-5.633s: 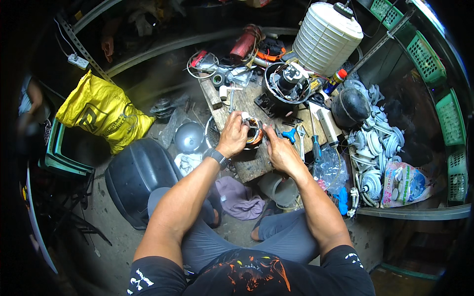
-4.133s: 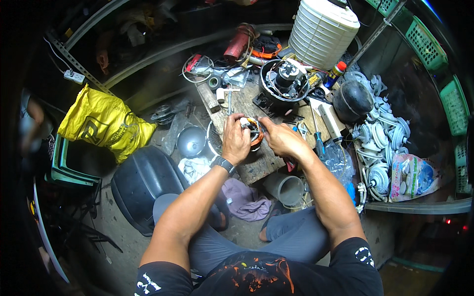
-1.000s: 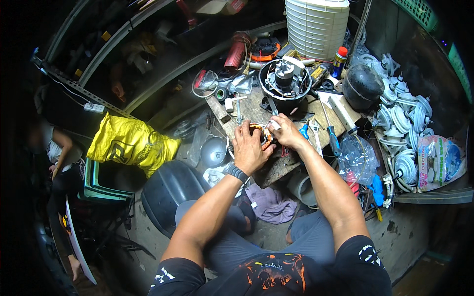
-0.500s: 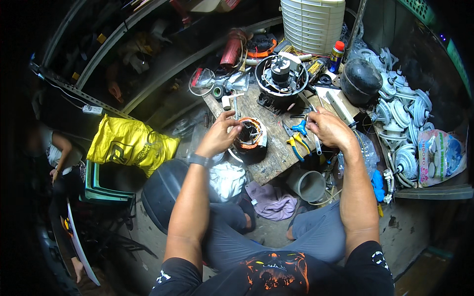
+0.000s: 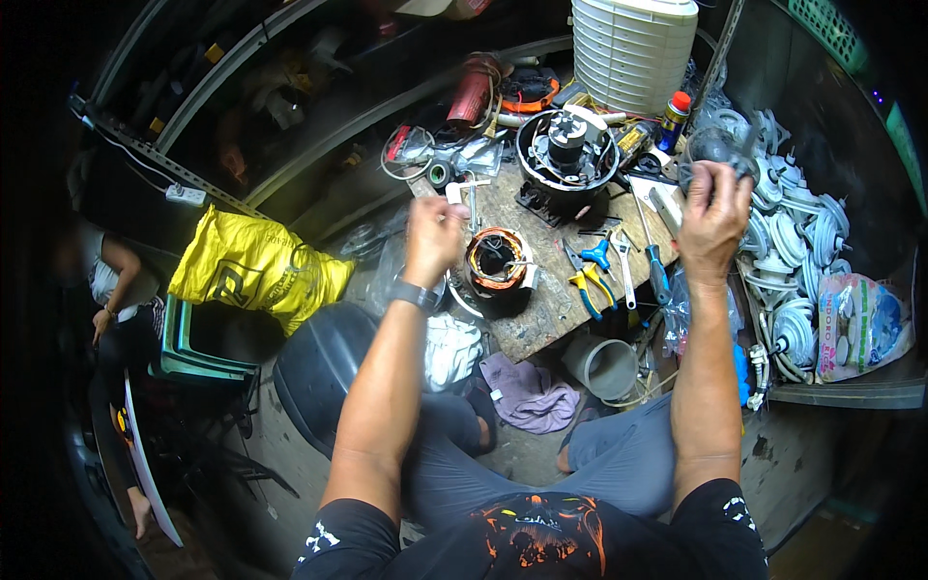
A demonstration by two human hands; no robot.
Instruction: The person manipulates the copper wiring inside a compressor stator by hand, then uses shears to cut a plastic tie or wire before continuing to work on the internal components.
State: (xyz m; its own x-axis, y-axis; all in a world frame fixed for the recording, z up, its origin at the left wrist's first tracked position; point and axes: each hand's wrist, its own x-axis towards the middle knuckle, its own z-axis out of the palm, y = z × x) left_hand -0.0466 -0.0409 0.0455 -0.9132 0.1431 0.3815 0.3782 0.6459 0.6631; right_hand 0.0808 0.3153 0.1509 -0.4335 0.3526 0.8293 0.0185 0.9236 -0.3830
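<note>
My right hand (image 5: 713,217) is raised at the table's right side, fingers curled on the rim of a black dome-shaped cover (image 5: 713,147), which is smeared by motion. Below it lies a screwdriver (image 5: 659,275) with a blue and black handle. My left hand (image 5: 433,237) hovers at the left, beside a motor stator (image 5: 498,259) with copper windings standing on the wooden board (image 5: 541,329). Blur hides whether those fingers hold anything. Farther back stands an opened motor unit (image 5: 567,159) in a round black housing. Between them and the screwdriver lie yellow-blue pliers (image 5: 592,290) and a wrench (image 5: 623,266).
Grey-white plastic pulley-like parts (image 5: 793,227) pile up at the right. A spray can (image 5: 674,121) and a ribbed white container (image 5: 633,53) stand behind. A grey bucket (image 5: 601,365) and a purple cloth (image 5: 530,391) are near my feet. Someone sits far left, beyond a yellow sack (image 5: 256,271).
My right hand has left the tools and moved right and away to the black cover; the screwdriver now lies in plain view. My left hand has lifted away from the stator.
</note>
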